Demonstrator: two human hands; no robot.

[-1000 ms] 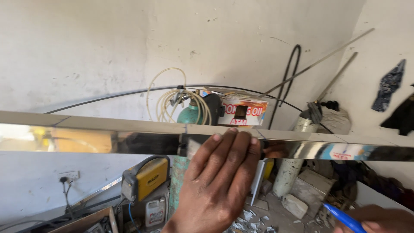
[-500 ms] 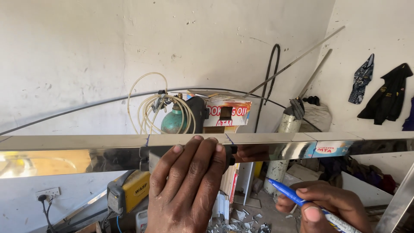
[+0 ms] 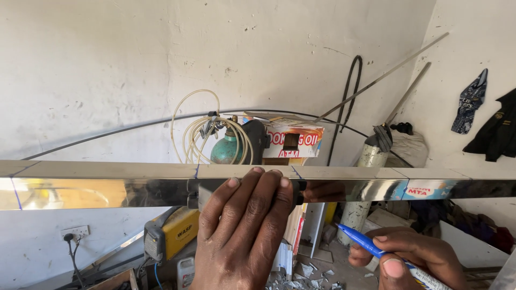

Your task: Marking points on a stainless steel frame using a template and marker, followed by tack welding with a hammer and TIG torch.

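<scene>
Head view looks along one polished steel bar (image 3: 107,185) that spans the frame, both ends cut off by the picture's edges. One left hand (image 3: 244,225) lies flat against the bar's near face near its middle, four fingers spread and reaching its top edge; the thumb is hidden, so whether it grips cannot be told. One right hand (image 3: 414,260), partly cut off at the bottom edge, is closed round one blue marker (image 3: 365,244) below the bar, tip up and left, clear of the metal. Four thin blue lines cross the bar's top face. Behind stand one green gas cylinder (image 3: 226,150) half hidden by coiled hose (image 3: 199,131), one carton (image 3: 293,142), and one yellow machine (image 3: 172,236) below, its lower part obscured.
</scene>
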